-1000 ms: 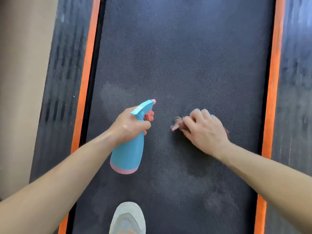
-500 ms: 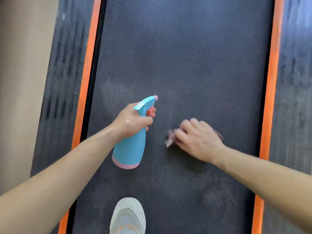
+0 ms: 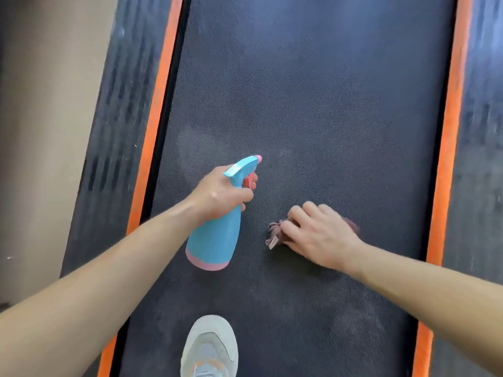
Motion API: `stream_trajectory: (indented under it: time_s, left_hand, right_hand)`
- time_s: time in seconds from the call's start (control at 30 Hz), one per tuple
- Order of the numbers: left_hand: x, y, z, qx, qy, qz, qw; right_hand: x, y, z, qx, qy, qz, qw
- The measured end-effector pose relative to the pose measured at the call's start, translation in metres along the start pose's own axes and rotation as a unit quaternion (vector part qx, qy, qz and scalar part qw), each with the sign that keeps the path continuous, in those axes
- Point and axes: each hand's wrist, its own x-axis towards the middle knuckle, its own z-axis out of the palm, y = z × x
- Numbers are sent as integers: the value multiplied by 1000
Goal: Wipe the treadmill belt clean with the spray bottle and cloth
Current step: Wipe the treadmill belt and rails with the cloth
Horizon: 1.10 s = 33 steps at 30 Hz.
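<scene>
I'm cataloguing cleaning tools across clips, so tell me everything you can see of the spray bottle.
The spray bottle has a light blue, plastic-looking tapered body with a pink band at its base, a blue spray head, pink nozzle tip and pink trigger. The left hand grips its neck, a finger on the trigger. It is held tilted over the left half of the treadmill belt, nozzle pointing away.

Two grips: the left grip [image 3: 220,194] and the right grip [image 3: 318,238]. One spray bottle [image 3: 217,238], held in the left grip. One cloth [image 3: 275,235], bunched under the right grip. One treadmill belt [image 3: 313,104] beneath both grips. Two orange strips, the left strip [image 3: 160,104] outside the left grip and the right strip [image 3: 454,104] outside the right grip. Two dark side rails, the left rail [image 3: 117,104] and the right rail [image 3: 484,131]. One grey shoe [image 3: 209,346], nearer the person than either grip.
</scene>
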Motion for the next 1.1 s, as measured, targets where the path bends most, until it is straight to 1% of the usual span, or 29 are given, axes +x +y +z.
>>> stream_trajectory:
  time_s: [0.03,0.07,0.13,0.17,0.2,0.23,0.27,0.3,0.33,0.4,0.43,0.47,0.5,0.57,0.6,0.67,0.73,0.8,0.83,0.87,0.93,1.0,1.03,1.07,1.1]
  left_hand:
    - [-2,-1,0,-1,-4,-2,1000]
    - [-3,-2,-1,-3,-7,-4,1000]
    - [-5,-6,-4,-12,-5,-9,1000]
    - [-7,-9,-7,-21,1,-9,1000]
    - [-9,-11,-11,-27,5,-8,1000]
    - [-11,-11,-14,-34,7,-6,999]
    - [-12,-13,-17,-42,10,-3,999]
    - [-13,-15,-20,-51,14,0,999]
    - [-14,-17,-23,-56,18,2,998]
    - [-17,-22,-28,-58,23,1,998]
    - [-19,-25,-29,-61,26,-1,998]
    - [-21,-27,-30,-64,27,0,998]
    - [-23,-30,-31,-66,26,0,997]
    - [-25,-34,-30,-65,24,-3,998]
    - [-25,-37,-30,-61,21,-5,998]
    - [-28,-39,-30,-33,14,-12,999]
    - [-30,-41,-32,-9,12,-16,1000]
    - [-31,-43,-34,-6,13,-13,1000]
    - [-31,-43,-35,-3,13,-11,1000]
    - [-31,-43,-36,3,14,-9,1000]
    - [-30,-42,-37,14,23,-19,999]
    - [-29,-40,-35,2,32,-28,999]
    - [-29,-38,-34,-2,34,-31,999]
    - [-29,-37,-32,-6,32,-32,999]
    - [-28,-36,-29,-14,28,-29,999]
  right_hand:
    - [14,15,0,-12,13,19,1000]
    - [32,31,-2,-21,34,67,997]
    - [74,69,-8,-33,69,200,977]
    - [91,83,-11,-37,71,248,965]
    - [102,87,-13,-41,69,279,957]
    - [105,83,-12,-54,70,291,953]
    - [101,71,-10,-68,74,287,953]
    - [90,52,-6,-67,82,260,960]
    - [74,29,-3,-46,84,213,972]
    - [37,-15,0,6,34,78,996]
    - [22,-29,2,15,7,15,1000]
    - [14,-35,4,13,-8,-26,1000]
    - [15,-33,3,15,-14,-45,999]
    - [34,-16,2,-1,-4,-30,1000]
    - [50,-5,1,-9,12,3,1000]
    - [88,23,-2,-15,54,101,993]
    - [120,48,-6,-28,61,190,979]
    - [131,50,-6,-39,61,226,971]
    - [126,42,-4,-41,67,223,972]
    - [114,27,-2,-35,76,198,977]
    - [80,-10,0,4,65,102,993]
    - [49,-38,3,26,24,8,999]
    - [42,-42,5,24,14,-14,1000]
    - [44,-37,6,22,11,-15,1000]
    - [53,-27,7,17,17,6,1000]
